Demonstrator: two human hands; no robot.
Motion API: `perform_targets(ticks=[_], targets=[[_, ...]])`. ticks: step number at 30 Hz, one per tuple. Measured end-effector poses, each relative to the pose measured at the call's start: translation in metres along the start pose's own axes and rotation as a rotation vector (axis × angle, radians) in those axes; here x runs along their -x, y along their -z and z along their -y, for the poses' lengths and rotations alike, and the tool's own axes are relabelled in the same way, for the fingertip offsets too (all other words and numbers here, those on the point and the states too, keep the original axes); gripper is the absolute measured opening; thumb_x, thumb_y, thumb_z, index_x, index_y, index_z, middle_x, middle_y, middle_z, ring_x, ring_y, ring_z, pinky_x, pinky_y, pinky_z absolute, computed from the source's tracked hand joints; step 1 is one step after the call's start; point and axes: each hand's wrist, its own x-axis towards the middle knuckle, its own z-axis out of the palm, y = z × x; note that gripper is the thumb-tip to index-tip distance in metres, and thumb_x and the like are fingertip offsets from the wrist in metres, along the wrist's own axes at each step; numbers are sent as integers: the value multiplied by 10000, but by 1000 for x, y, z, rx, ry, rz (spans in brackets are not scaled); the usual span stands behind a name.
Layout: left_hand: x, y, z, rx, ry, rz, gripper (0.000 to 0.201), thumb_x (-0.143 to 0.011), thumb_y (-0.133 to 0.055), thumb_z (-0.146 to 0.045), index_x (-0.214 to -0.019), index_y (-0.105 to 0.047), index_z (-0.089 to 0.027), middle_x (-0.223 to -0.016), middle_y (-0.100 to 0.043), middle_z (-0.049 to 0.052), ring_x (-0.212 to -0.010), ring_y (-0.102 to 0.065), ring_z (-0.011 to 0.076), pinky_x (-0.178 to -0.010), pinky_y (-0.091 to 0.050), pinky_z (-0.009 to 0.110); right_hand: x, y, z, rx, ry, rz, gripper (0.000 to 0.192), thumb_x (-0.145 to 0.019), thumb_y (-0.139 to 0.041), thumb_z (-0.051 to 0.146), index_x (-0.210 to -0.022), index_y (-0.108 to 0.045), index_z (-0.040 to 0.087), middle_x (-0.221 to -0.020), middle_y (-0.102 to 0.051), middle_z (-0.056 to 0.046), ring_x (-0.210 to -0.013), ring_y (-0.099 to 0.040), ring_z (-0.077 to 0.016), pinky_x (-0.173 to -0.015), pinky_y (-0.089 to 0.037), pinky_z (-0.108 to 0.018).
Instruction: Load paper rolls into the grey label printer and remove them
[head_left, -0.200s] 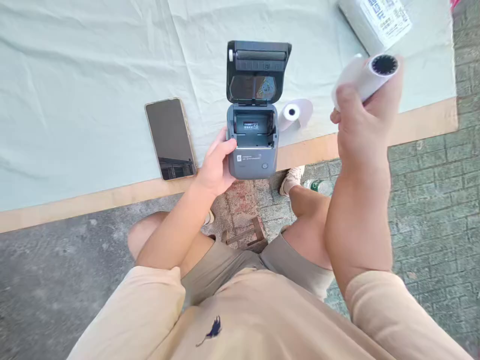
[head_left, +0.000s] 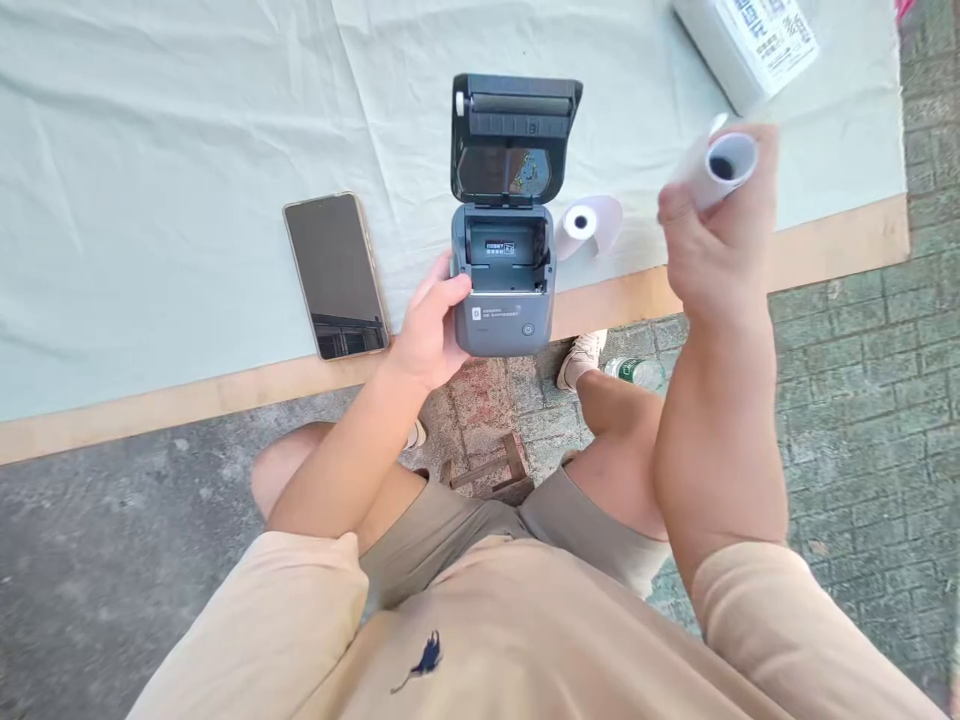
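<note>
A dark grey label printer (head_left: 504, 315) has its lid (head_left: 516, 105) raised, and its paper bay shows no roll inside. My left hand (head_left: 435, 325) grips the printer by its left side, thumb on the front edge of the bay. Off to the right, my right hand (head_left: 720, 245) is closed round a white paper roll (head_left: 701, 180), held above the cloth with its hollow end facing me; motion blurs it a little. A smaller paper roll (head_left: 576, 228) with a loose tail of paper lies on the cloth just right of the printer.
A phone (head_left: 337, 275) lies on the cloth-covered table (head_left: 187, 200), left of the printer. At the back right is a white package with a printed label (head_left: 750, 50). Under the table edge are a plastic bottle (head_left: 636, 372) and a small wooden stool (head_left: 495, 470).
My right hand has shifted slightly left and down with the paper roll, whose open end is turned more toward me. The left hand and printer are nearly unchanged.
</note>
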Motion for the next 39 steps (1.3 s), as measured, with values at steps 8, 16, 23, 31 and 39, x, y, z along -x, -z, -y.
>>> perform_targets(ticks=[8, 16, 23, 31, 39], targets=[[0, 1, -1, -28, -28, 40, 685, -758, -852, -555, -1253, -564, -180, -1377, -696, 87, -1364, -652, 313, -1008, -643, 381, 20, 5, 31, 186, -140, 73, 696, -739, -539, 66, -1416, -466, 213, -1348, -550, -126, -1223, -543, -233, -1111, -444, -430], [-1, 1, -1, -69, -43, 38, 637, -787, -832, -547, -1245, -575, -187, -1353, -701, 85, -1347, -661, 309, -1000, -646, 383, 39, -23, 59, 341, 84, 13, 609, -866, -740, 589, -1320, -558, 225, -1340, -550, -160, -1427, -359, -394, -1236, -215, -699], [0, -1, -2, -88, -48, 25, 634, -777, -834, -551, -1232, -574, -196, -1350, -703, 84, -1411, -615, 311, -1042, -635, 390, 26, -51, 51, 215, 66, 13, 522, -889, -768, 471, -1290, -532, 233, -1100, -657, -111, -1360, -450, -310, -1295, -113, -684], [2, -2, -2, -73, -38, 22, 679, -761, -855, -541, -1261, -550, -198, -1278, -722, 78, -1426, -605, 298, -1046, -638, 387, 16, -31, 70, -252, 610, -267, 364, -987, -661, 480, -1260, -598, 249, -1183, -619, -36, -1069, -658, -161, -875, -546, -305], [4, -10, 1, -128, -81, -20, 721, -690, -907, -547, -1221, -543, -222, -1070, -688, 36, -1343, -645, 283, -947, -644, 326, 46, -43, 116, 294, 614, -20, 184, -970, -563, 113, -1084, -594, 254, -1049, -706, 99, -953, -688, -96, -841, -413, -340]])
